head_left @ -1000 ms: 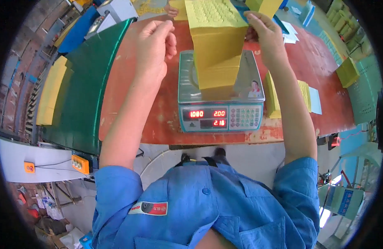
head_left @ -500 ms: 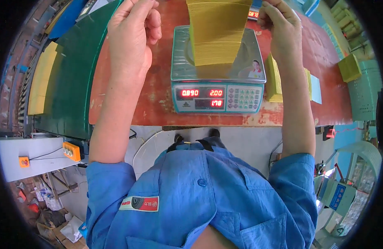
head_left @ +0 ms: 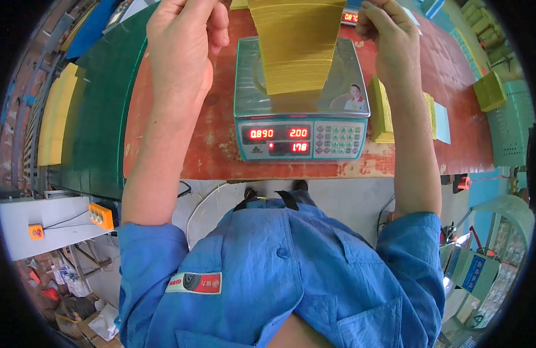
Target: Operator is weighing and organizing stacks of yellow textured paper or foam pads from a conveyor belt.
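Two bare hands are hovering well apart, one on each side of a yellow paper stack (head_left: 300,52). The stack is standing on the metal pan (head_left: 346,78) of a bench scale (head_left: 302,139), its lower front edge lying inside the pan rim; its top is running out of view. The left hand (head_left: 183,52) is showing bent fingers and no visible object. The right hand (head_left: 395,40) is also showing bent fingers, near the stack's right side. Some fingertips are falling outside the view or hiding behind the hand, so whether either hand is pinching anything cannot be told.

The step in hand appears to be weighing. For a sound reading, the pan should be carrying the stack alone: both hands should be hanging clear of paper and pan, and no sheet should be touching the red table (head_left: 453,127). The base should be sitting flat and near the pan's centre. The lit display (head_left: 275,140) should be holding steady before being read. The sheets are looking loose, so any lifting should probably be done with even pressure from both sides.
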{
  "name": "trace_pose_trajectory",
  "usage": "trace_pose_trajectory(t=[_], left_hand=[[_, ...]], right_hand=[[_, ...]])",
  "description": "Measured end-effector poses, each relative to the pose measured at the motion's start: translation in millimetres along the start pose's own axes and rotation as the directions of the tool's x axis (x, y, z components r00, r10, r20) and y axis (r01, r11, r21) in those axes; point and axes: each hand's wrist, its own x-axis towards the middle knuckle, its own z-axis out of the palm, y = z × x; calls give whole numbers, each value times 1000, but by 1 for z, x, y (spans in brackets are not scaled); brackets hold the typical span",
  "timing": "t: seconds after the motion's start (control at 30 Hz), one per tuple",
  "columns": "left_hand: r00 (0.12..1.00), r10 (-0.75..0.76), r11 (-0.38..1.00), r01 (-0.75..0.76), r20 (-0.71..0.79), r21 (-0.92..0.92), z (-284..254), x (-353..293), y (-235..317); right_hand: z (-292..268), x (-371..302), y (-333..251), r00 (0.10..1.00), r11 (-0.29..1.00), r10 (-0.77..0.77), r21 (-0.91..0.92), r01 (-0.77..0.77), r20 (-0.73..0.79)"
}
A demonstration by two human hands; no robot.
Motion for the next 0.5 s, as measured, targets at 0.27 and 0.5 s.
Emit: trace_pose_trajectory(t=[0.27, 0.5], left_hand=[[965, 238, 939, -258, 111, 226, 17, 19, -1], [998, 17, 994, -10, -62, 111, 21, 57, -25]], right_hand=[[0, -4, 0, 999, 999, -28, -39, 27, -19], [-2, 18, 0, 1000, 999, 6, 35, -7, 15]])
